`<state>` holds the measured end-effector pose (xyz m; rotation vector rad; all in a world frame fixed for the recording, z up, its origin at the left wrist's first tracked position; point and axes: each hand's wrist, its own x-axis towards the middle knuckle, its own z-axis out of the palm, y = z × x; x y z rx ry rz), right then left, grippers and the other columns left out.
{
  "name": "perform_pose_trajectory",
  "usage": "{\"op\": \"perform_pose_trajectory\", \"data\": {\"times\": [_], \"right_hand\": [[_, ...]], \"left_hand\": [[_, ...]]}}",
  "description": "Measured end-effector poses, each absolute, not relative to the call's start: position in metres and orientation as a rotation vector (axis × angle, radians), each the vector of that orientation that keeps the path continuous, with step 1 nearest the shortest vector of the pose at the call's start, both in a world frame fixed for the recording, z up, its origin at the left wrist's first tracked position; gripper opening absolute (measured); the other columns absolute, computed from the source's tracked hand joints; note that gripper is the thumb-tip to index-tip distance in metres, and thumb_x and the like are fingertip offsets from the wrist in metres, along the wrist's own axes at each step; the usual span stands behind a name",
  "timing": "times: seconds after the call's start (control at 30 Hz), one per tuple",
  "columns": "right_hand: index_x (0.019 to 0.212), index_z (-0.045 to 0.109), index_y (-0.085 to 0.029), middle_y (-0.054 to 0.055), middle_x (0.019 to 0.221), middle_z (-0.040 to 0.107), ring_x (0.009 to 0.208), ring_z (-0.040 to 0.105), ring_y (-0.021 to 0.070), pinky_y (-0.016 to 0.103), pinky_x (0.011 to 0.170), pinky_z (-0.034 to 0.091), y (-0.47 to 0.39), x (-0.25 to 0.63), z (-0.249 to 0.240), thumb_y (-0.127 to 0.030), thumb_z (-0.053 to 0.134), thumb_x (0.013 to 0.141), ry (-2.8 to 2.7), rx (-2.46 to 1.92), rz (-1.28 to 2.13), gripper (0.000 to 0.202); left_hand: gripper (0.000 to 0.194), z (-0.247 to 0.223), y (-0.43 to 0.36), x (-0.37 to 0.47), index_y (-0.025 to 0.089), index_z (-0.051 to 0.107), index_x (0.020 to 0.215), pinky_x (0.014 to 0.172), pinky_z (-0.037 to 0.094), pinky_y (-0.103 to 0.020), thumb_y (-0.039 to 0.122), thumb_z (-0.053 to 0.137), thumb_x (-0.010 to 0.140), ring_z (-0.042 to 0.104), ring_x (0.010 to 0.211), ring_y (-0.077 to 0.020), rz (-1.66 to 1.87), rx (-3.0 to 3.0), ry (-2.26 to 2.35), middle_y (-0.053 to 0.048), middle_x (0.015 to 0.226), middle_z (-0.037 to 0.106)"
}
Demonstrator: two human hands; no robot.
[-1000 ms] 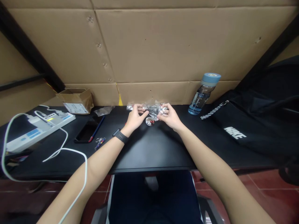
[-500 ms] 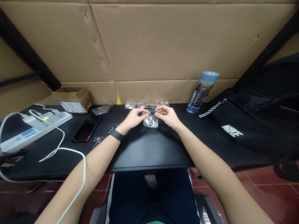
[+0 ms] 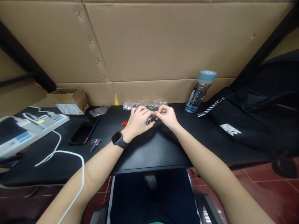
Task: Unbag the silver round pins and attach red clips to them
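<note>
Both hands meet over the black desk, in front of a row of clear plastic packets. My left hand is curled palm down around a small shiny packet, partly hidden beneath the fingers. My right hand pinches at the packet's right side, fingertips close to the left ones; what exactly lies between them is too small to make out. A small red item lies on the desk just left of my left hand.
At the left are a power strip with white cables, a cardboard box, a phone with a pen, and a keychain. A water bottle and a black bag are at the right.
My left hand has turned palm down over the shiny packet, which is now mostly covered. The red item has come into view beside it. The camera view has shifted slightly.
</note>
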<state>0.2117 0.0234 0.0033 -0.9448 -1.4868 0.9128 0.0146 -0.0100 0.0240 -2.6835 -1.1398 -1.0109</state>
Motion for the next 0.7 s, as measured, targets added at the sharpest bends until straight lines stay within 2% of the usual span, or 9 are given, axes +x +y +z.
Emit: {"op": "perform_pose_trajectory", "data": {"times": [0.07,0.23,0.4,0.57,0.7], "right_hand": [[0.068,0.051,-0.023,0.001,0.067,0.067,0.061,0.069,0.0182,0.033,0.064,0.058,0.021,0.209,0.004,-0.047,0.08,0.076,-1.537,-0.894,0.938,0.038],[0.07,0.056,-0.021,0.002,0.074,0.068,0.066,0.065,0.0158,0.032,0.068,0.055,0.017,0.207,0.004,-0.049,0.079,0.078,-1.626,-0.847,0.988,0.037],[0.073,0.063,-0.02,0.0,0.069,0.064,0.062,0.058,0.0146,0.03,0.063,0.049,0.019,0.213,0.006,-0.05,0.077,0.081,-1.683,-0.917,0.936,0.034],[0.073,0.064,-0.02,0.0,0.067,0.063,0.06,0.057,0.0145,0.029,0.059,0.045,0.023,0.221,0.007,-0.048,0.077,0.08,-1.653,-0.969,0.875,0.032],[0.072,0.064,-0.019,0.001,0.066,0.063,0.06,0.057,0.0143,0.027,0.057,0.044,0.026,0.223,0.006,-0.047,0.077,0.079,-1.646,-0.99,0.858,0.032]], "left_hand": [[0.014,0.021,-0.007,0.013,0.026,0.073,0.105,0.104,0.029,-0.053,0.03,0.064,0.095,0.056,0.121,-0.0347,-1.039,-2.652,-1.164,-0.01,0.109,0.076],[0.018,0.018,0.001,0.006,0.027,0.077,0.098,0.105,0.026,-0.054,0.026,0.059,0.097,0.058,0.12,-0.0335,-1.097,-2.66,-1.169,-0.008,0.1,0.079],[0.017,0.025,0.018,-0.022,0.03,0.08,0.098,0.105,0.023,-0.057,0.03,0.064,0.095,0.057,0.117,-0.0347,-1.258,-2.466,-1.337,-0.007,0.103,0.08],[0.02,0.036,0.038,-0.09,0.029,0.08,0.103,0.108,0.018,-0.06,0.034,0.062,0.095,0.05,0.12,-0.0375,-1.543,-1.908,-1.612,-0.007,0.112,0.079],[0.027,0.033,0.045,-0.145,0.026,0.079,0.107,0.11,0.021,-0.057,0.032,0.056,0.095,0.046,0.124,-0.0369,-1.515,-1.586,-1.924,-0.008,0.12,0.076]]}}
